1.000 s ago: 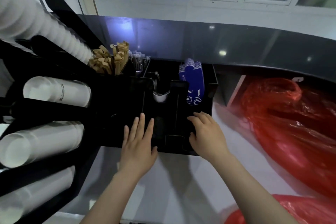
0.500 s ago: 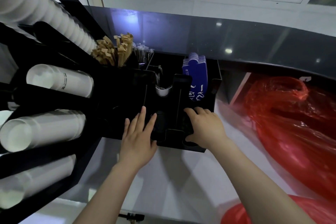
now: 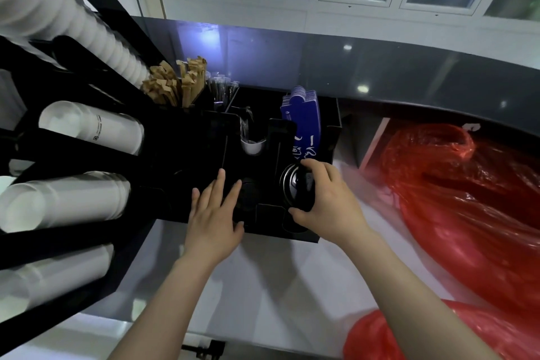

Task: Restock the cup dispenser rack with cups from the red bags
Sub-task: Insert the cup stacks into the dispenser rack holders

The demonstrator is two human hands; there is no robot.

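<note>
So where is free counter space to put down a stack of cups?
The bare white counter between the forearms, in front of the black organizer, is free. To the right, the red bags crowd it. To the left, the cup rack overhangs it.

It was a café service counter [image 3: 271,280]: a cup dispenser rack [image 3: 73,245], wooden stirrers [image 3: 175,85], wrapped straws [image 3: 222,90], and blue cup sleeves [image 3: 302,117].

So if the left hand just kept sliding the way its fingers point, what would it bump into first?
Probably the black divider wall of the organizer, straight ahead of the left hand. Its flat fingers point up and away into that tray. Depth is hard to judge, so it might slide a little first.
</note>
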